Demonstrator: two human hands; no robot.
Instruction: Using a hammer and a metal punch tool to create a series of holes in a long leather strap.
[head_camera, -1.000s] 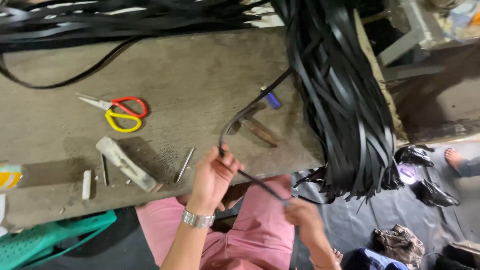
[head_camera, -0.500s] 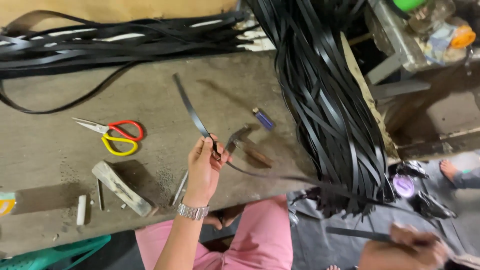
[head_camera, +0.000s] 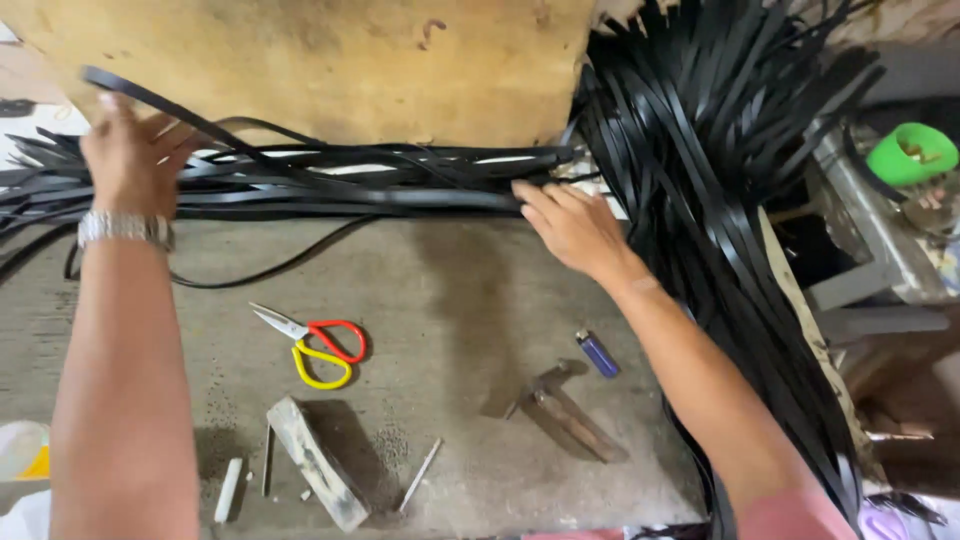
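Now – left hand (head_camera: 130, 160) grips a black strap (head_camera: 190, 118), right hand (head_camera: 570, 225) flat & unclenched on strap pile (head_camera: 400, 190) – scissors (head_camera: 315, 345) nearby.

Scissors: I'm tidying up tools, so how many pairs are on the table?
1. The scissors, with one red and one yellow handle, lie on the grey table between the two arms; strips could hide others.

Glossy black straps (head_camera: 380, 190), scissors (head_camera: 315, 345) with one red and one yellow handle, blue lighter (head_camera: 598, 353), bright green cup (head_camera: 910, 152) far right, tan board (head_camera: 330, 60), grey worktop (head_camera: 450, 290), silver wristwatch (head_camera: 125, 228)
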